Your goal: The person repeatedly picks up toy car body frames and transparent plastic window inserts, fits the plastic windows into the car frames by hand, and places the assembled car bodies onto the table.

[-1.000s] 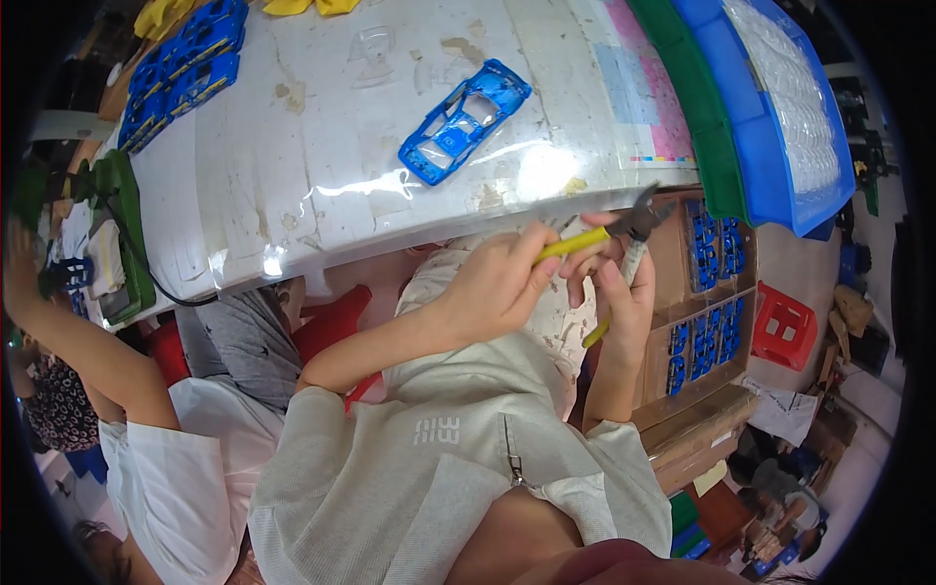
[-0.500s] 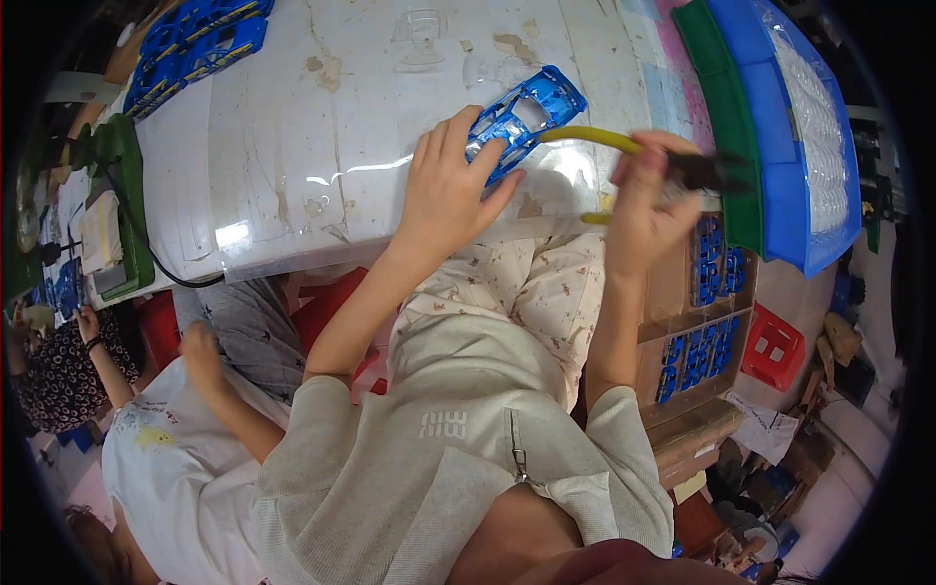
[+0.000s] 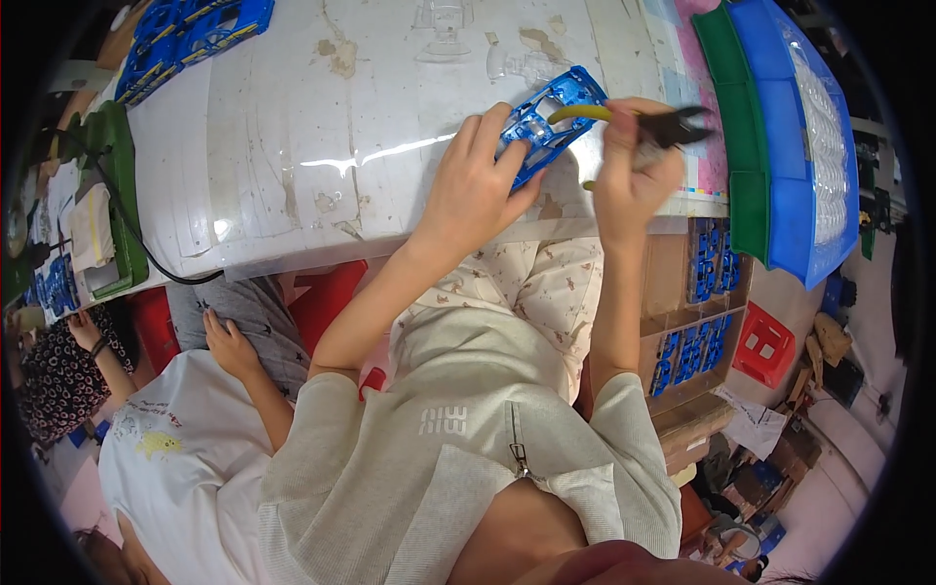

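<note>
A blue toy car body shell (image 3: 582, 90) lies tilted on the white table, its window openings showing. My left hand (image 3: 471, 180) grips its near left end, thumb on the side and fingers over the top. Closed in my right hand (image 3: 636, 177) is a pair of cutting pliers (image 3: 671, 127) with yellow handles and dark jaws. The jaws point right, away from the shell, while the tip of one handle reaches over an opening of the shell; whether it presses there I cannot tell. Clear plastic window pieces (image 3: 444, 31) lie beyond the shell.
Several blue car shells (image 3: 185, 44) are grouped at the far left. Green (image 3: 733, 127) and blue bins (image 3: 770, 146), the latter beside clear plastic parts, line the right edge. Below them a cardboard box (image 3: 673, 302) holds blue shells. A co-worker (image 3: 185, 439) sits at my left.
My hands, the shell and the pliers sit a little differently in the picture. The handle tip has gone from the shell's edge to over its opening. The co-worker's hand has come down onto their leg.
</note>
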Demonstrator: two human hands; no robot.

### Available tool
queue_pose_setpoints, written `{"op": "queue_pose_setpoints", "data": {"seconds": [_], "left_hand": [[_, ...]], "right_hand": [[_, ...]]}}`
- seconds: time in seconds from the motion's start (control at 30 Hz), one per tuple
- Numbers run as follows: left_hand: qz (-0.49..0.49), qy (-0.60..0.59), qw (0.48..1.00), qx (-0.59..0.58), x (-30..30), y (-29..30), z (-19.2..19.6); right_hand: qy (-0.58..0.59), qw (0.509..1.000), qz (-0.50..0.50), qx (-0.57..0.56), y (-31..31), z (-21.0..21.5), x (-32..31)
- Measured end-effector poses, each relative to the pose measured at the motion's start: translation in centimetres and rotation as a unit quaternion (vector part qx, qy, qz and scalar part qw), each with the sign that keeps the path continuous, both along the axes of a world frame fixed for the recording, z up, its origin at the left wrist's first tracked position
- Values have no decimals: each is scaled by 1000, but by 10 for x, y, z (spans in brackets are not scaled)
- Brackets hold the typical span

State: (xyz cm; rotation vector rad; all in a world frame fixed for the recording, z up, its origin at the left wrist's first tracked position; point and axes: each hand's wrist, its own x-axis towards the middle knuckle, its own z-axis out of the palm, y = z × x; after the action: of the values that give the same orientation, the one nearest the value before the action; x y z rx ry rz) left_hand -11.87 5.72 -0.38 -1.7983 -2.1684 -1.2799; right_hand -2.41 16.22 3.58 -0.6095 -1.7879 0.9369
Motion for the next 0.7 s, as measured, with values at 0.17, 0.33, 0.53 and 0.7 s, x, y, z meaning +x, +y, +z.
{"op": "queue_pose_setpoints", "data": {"seconds": [0.17, 0.33, 0.53, 0.7], "left_hand": [[3, 8, 1000, 13, 0, 0, 0], [-2, 8, 1000, 15, 0, 1, 1], [-3, 7, 1000, 20, 5, 1, -3], [25, 3, 1000, 0, 4, -2, -2]], "right_hand": [[43, 999, -20, 2, -6, 14, 2], [-41, 997, -21, 56, 3, -12, -11], [134, 988, -50, -57, 2, 15, 17], [79, 973, -128, -175, 28, 24, 51]]}}
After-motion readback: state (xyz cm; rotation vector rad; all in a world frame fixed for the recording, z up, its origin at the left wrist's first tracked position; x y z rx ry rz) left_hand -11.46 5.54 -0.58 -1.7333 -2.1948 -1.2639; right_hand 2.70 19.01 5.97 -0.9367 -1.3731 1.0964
